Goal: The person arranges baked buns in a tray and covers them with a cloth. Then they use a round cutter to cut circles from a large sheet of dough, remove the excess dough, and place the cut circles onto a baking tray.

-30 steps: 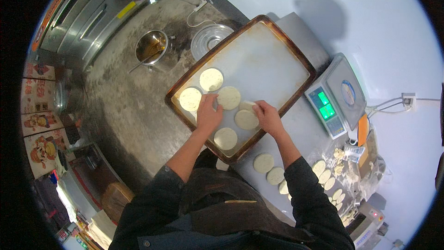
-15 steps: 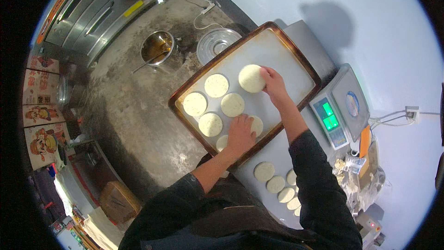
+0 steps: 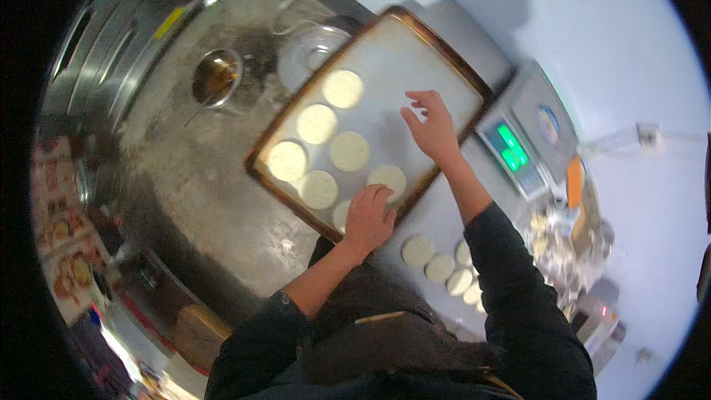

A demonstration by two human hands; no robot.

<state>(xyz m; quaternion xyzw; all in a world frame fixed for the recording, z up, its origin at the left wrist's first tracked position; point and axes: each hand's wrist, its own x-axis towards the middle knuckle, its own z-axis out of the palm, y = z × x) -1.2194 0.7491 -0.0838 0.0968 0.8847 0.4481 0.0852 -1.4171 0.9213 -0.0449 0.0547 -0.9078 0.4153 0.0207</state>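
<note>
A large baking tray point(image 3: 444, 55) with a browned rim bears several flat, pale dough rounds, among them one dough round point(image 3: 343, 89) nearest the tray's far-left edge. My left hand point(image 3: 370, 218) lies over the near side, fingers stretched out and touching the edge of a dough round point(image 3: 387, 179). Its palm partly hides another dough round point(image 3: 341, 214). Above the right part of the tray, my right hand point(image 3: 431, 130) hovers with fingers apart and nothing in them. More dough rounds point(image 3: 418, 250) rest on the table beside the tray, some covered by my right sleeve.
Right of the tray stands a digital scale point(image 3: 516, 150) with a lit green display. A metal pot point(image 3: 217, 78) with brown contents and a round metal lid point(image 3: 296, 59) are on the floor beyond. Plastic bags point(image 3: 585, 244) lie at the right by the wall.
My right hand has let go of a dough round, which now lies on the tray at the end of the far row. My left hand stays by the near rounds; the view has shifted.
</note>
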